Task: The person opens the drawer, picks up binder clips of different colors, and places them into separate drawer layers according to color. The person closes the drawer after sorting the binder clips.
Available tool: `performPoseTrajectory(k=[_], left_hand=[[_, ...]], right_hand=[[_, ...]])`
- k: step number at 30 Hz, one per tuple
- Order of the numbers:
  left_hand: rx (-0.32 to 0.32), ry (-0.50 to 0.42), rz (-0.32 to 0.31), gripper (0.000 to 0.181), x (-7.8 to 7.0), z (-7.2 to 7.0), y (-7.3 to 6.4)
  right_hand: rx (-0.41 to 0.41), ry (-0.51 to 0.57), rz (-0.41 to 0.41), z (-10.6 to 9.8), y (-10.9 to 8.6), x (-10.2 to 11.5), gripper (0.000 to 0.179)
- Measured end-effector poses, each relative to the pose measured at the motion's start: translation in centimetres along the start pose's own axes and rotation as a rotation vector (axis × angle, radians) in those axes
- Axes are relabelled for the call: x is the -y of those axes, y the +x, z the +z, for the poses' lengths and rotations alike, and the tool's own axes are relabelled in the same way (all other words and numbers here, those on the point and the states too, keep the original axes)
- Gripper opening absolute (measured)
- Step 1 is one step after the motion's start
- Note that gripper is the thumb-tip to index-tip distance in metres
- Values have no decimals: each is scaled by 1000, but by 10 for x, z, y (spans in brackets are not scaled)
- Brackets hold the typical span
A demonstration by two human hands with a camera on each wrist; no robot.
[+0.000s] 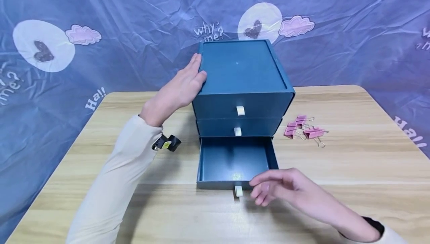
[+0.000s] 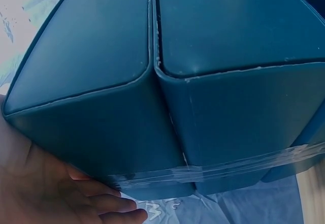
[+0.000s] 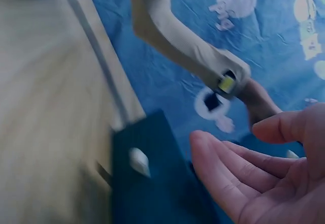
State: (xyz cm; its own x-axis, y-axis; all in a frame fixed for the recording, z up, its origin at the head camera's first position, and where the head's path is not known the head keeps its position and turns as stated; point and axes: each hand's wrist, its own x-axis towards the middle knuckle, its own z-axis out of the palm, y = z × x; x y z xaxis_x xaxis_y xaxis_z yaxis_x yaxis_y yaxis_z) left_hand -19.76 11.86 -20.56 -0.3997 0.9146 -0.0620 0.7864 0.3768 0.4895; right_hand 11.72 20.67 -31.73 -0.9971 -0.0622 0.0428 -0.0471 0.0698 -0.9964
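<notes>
A dark blue drawer unit (image 1: 242,66) stands on the table, its upper two drawers closed. Its bottom drawer (image 1: 215,185) is pulled out, with nothing lying inside, and has a white pull tab (image 1: 239,191) at the front. Against the unit's upper left side rests my left hand (image 1: 183,85), fingers straight and thumb at the top edge. My right hand (image 1: 282,188) hovers by the drawer's front right corner, fingers loosely bent and holding nothing. In the right wrist view, the drawer front (image 3: 157,163) shows beside the right fingers.
Several pink binder clips (image 1: 314,133) lie on the wooden table (image 1: 352,161) to the right of the unit. A blue printed cloth (image 1: 151,49) hangs behind the table. Clear tape (image 2: 244,165) runs around the unit's side in the left wrist view.
</notes>
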Motion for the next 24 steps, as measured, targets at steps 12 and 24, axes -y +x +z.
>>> performPoseTrajectory(k=[12,24], left_hand=[[-5,2,3,60,-2,-1,1],[-15,7,6,61,-1,0,0]], right_hand=[[-483,-874,120,-74,1,8,18],[-514,-1288,11,-129,23,-31,37]])
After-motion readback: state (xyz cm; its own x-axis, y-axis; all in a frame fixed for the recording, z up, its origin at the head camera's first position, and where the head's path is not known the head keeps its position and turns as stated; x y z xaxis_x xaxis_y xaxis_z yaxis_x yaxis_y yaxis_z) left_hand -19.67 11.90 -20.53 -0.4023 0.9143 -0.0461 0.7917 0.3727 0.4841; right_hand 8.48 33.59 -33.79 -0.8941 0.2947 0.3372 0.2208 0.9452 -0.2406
